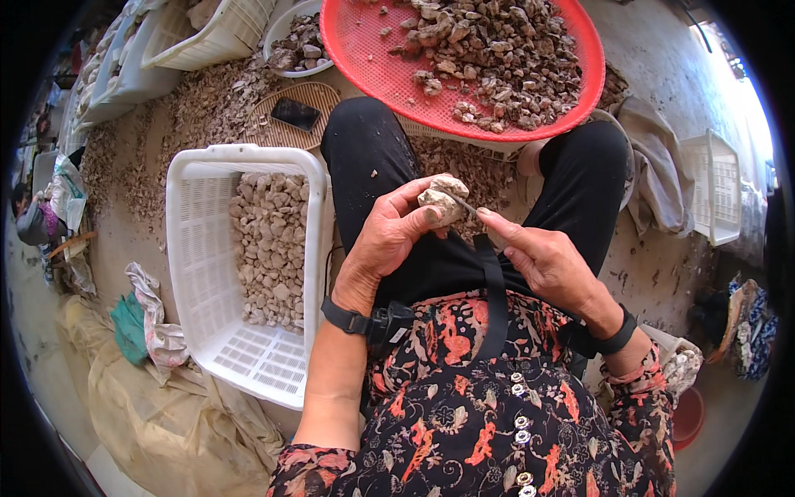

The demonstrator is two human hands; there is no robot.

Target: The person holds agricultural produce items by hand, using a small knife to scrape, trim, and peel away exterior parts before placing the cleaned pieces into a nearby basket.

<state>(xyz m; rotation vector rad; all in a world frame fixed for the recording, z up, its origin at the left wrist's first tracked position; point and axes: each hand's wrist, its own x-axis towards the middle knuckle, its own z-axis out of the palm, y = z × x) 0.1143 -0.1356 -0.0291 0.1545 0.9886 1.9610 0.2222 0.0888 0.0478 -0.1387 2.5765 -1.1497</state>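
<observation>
My left hand (397, 223) grips a pale, lumpy piece (445, 200), perhaps a dried root or tuber, above my lap. A groove or split runs across its top. In my right hand (540, 258) is a small knife (461, 202), its thin dark blade lying against the piece and my index finger stretched along it. The knife's handle is hidden in my palm. Left of my knees stands a white plastic basket (248, 152) partly filled with pale, cleaned-looking lumps (273, 255). Beyond my knees a red mesh tray (372, 59) bears a heap of rough brown lumps (490, 56).
Brown peelings (205, 112) litter the floor. A phone (295, 115) lies on a round woven tray (261, 133); a white basin (276, 37) with dark lumps is behind it. Plastic crates (205, 46) stand upper left. Another person (37, 220) sits far left. Cloth sheeting (168, 428) covers the lower left.
</observation>
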